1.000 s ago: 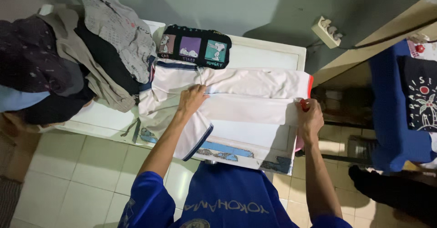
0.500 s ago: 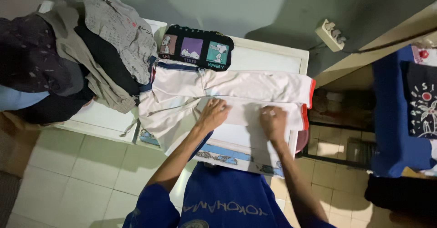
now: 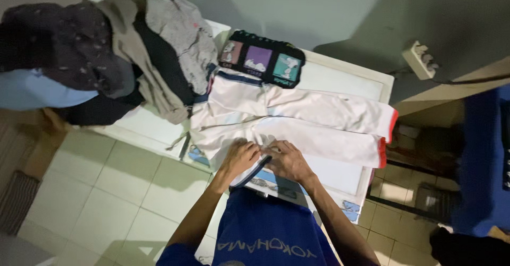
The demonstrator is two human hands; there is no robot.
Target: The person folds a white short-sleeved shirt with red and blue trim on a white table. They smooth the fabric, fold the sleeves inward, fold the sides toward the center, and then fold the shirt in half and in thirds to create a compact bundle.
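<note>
A white garment with red cuffs and a dark stripe at one end lies spread across a white tabletop. Both hands meet at its near edge. My left hand and my right hand rest side by side on the near fold of the cloth, fingers curled into the fabric by a dark-trimmed hem. Beyond the garment lies a folded black shirt with three coloured picture panels.
A heap of dark, grey and beige clothes covers the table's left end. A white power strip hangs on the wall at right. Blue cloth lies on a surface at far right. Pale floor tiles are below.
My hands were far apart on the garment, the right at the red cuff. They have come together at the middle of its near edge.
</note>
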